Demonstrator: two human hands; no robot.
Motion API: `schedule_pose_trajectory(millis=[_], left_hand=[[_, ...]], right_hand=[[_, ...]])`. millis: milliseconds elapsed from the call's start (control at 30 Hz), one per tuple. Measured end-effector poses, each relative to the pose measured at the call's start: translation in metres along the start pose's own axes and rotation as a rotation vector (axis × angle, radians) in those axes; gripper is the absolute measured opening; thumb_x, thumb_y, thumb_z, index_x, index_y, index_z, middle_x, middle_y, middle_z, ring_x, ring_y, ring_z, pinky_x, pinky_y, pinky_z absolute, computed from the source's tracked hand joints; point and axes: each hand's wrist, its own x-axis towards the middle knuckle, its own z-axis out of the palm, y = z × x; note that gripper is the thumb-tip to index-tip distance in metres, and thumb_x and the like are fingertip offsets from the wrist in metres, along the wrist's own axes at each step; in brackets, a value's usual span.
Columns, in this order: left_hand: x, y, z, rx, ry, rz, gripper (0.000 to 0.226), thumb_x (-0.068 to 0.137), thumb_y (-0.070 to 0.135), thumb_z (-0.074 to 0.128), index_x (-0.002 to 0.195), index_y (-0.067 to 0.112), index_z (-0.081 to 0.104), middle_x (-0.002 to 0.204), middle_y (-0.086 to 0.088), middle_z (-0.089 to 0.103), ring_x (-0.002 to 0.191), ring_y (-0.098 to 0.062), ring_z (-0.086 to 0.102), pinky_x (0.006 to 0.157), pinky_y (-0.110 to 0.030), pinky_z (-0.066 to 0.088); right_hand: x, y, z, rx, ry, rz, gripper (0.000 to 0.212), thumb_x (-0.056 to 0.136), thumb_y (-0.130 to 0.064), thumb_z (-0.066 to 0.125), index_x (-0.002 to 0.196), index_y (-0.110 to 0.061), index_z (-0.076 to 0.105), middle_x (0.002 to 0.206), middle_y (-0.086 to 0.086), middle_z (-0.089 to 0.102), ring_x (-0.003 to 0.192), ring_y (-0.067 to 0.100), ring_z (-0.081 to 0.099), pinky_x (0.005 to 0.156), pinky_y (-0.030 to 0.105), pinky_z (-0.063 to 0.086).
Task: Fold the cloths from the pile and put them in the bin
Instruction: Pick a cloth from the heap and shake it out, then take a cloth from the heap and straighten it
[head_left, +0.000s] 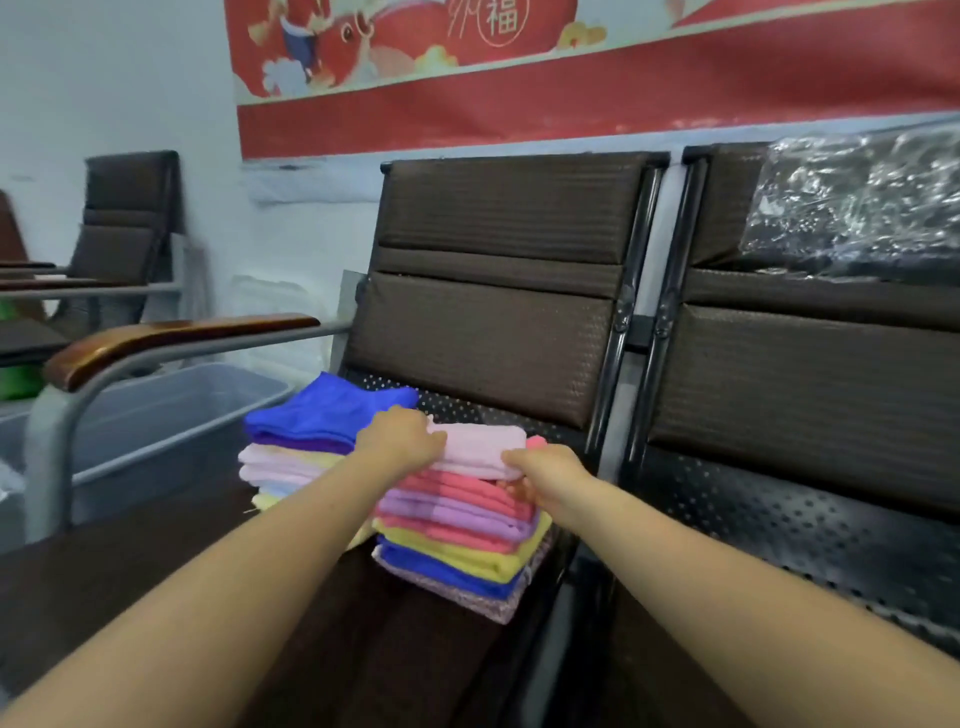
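Both hands, left hand (402, 435) and right hand (545, 474), pinch the pale pink cloth (480, 448) atop the stack at the seat's (156, 571) back edge; likely lifting it next toward the bin (171, 415).

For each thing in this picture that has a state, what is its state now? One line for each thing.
Pale pink folded cloth: on top of the right stack, held at both ends.
Left hand: grips the cloth's left end.
Right hand: pinches its right end.
Blue folded cloth: on top of the left stack, untouched.
Grey plastic bin: open, inside hidden.
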Motion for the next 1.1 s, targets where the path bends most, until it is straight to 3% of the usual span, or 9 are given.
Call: schedule_pose_trajectory(millis=[167,233,333,400,567,700,900,1000,1100], left_hand=[[-0.032,0.021,0.022,0.027,0.069,0.121,0.038,0.095,0.035,0.037,0.106,0.015,0.068,0.116,-0.008,0.065,0.108,-0.029,0.057,0.094,-0.036,0.043],[-0.052,0.038,0.015,-0.035,0.088,0.146,0.037,0.095,0.034,0.039,0.101,0.013,0.068,0.112,-0.01,0.067,0.104,-0.03,0.059,0.089,-0.034,0.045],[-0.098,0.077,0.003,-0.16,0.042,0.219,0.038,0.097,0.032,0.039,0.075,0.01,0.06,0.104,-0.018,0.066,0.1,-0.033,0.059,0.081,-0.034,0.043],[-0.136,0.11,0.003,-0.243,0.011,0.297,0.038,0.097,0.029,0.041,0.064,0.012,0.05,0.103,-0.019,0.066,0.105,-0.031,0.057,0.085,-0.034,0.044],[-0.219,0.196,0.014,-0.343,-0.208,0.401,0.036,0.098,0.033,0.043,0.099,0.009,0.07,0.103,-0.009,0.07,0.097,-0.023,0.062,0.081,-0.029,0.045],[-0.303,0.284,0.033,-0.364,-0.513,0.468,0.026,0.096,0.028,0.044,0.098,0.014,0.066,0.097,-0.01,0.065,0.08,-0.021,0.055,0.074,-0.031,0.05],[-0.373,0.378,0.05,-0.535,-0.734,0.51,0.018,0.097,0.026,0.044,0.1,0.019,0.06,0.082,0.003,0.056,0.07,-0.011,0.05,0.065,-0.023,0.045],[-0.398,0.421,0.055,-0.652,-0.847,0.491,0.017,0.096,0.026,0.047,0.104,0.017,0.059,0.086,0.001,0.058,0.074,-0.013,0.053,0.064,-0.024,0.045],[-0.413,0.464,0.063,-0.744,-0.921,0.457,0.02,0.097,0.023,0.047,0.111,0.013,0.057,0.091,-0.003,0.059,0.079,-0.017,0.055,0.063,-0.026,0.046]], right_hand=[[-0.044,-0.003,-0.038,-0.177,0.037,0.003,0.019,0.088,-0.002,0.053,0.07,-0.007,0.055,0.062,0.008,0.052,0.049,0.015,0.045,0.044,0.021,0.034],[-0.074,-0.008,-0.06,-0.189,0.056,0.024,0.021,0.092,-0.007,0.052,0.071,-0.009,0.054,0.065,0.006,0.054,0.049,0.013,0.046,0.042,0.019,0.034],[-0.123,-0.013,-0.103,-0.195,0.073,0.029,0.016,0.094,-0.011,0.052,0.08,-0.009,0.056,0.065,0.005,0.057,0.047,0.011,0.048,0.039,0.018,0.035],[-0.161,-0.013,-0.139,-0.198,0.106,0.04,0.011,0.093,-0.012,0.055,0.083,-0.01,0.059,0.064,0.004,0.058,0.045,0.011,0.049,0.04,0.019,0.036],[-0.255,-0.009,-0.216,-0.27,0.209,0.052,0.016,0.092,-0.012,0.056,0.076,-0.012,0.06,0.062,0.002,0.058,0.045,0.01,0.048,0.039,0.019,0.034],[-0.356,0.012,-0.301,-0.291,0.358,0.079,0.019,0.093,-0.012,0.054,0.075,-0.013,0.06,0.061,0.002,0.056,0.047,0.011,0.047,0.043,0.019,0.034],[-0.448,0.019,-0.392,-0.252,0.581,0.157,0.017,0.093,-0.007,0.051,0.078,-0.009,0.059,0.061,0.005,0.052,0.045,0.011,0.042,0.041,0.015,0.03],[-0.482,0.017,-0.429,-0.187,0.755,0.15,0.021,0.093,-0.006,0.052,0.073,-0.007,0.056,0.049,0.002,0.053,0.034,0.008,0.04,0.034,0.014,0.028],[-0.505,0.014,-0.468,-0.188,0.929,0.19,0.017,0.094,-0.007,0.049,0.079,-0.007,0.057,0.058,0.004,0.052,0.039,0.01,0.046,0.038,0.016,0.035]])
